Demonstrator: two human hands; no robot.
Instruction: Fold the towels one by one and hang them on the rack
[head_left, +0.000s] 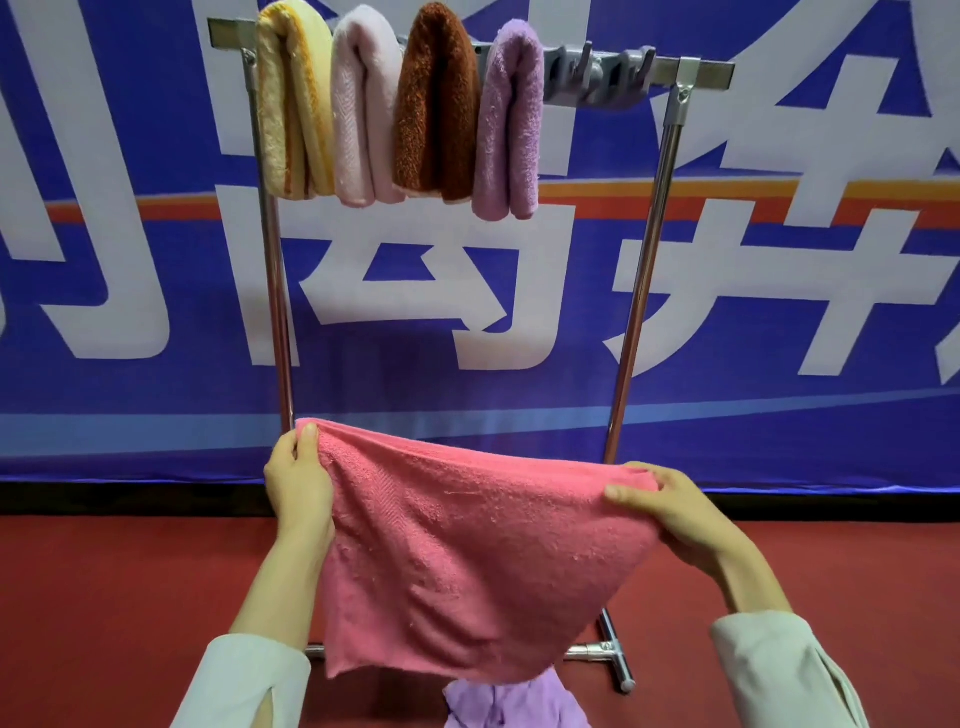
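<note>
A pink towel (467, 561) hangs spread between my hands, low in front of the rack. My left hand (298, 483) pinches its upper left corner, thumb on the front. My right hand (675, 509) grips the upper right corner, which is bunched. Above, the metal rack's top bar (696, 73) carries several folded towels side by side: a yellow striped towel (293, 104), a pale pink towel (361, 109), a brown towel (439, 104) and a lilac towel (511, 124). The bar's right part is bare, with grey hooks (597, 73).
A lilac cloth (511, 701) lies on the red floor (104, 597) under the pink towel. The rack's two steel posts (641, 291) stand before a blue banner (779, 322) with white characters. Its base foot (615, 654) juts toward me at lower right.
</note>
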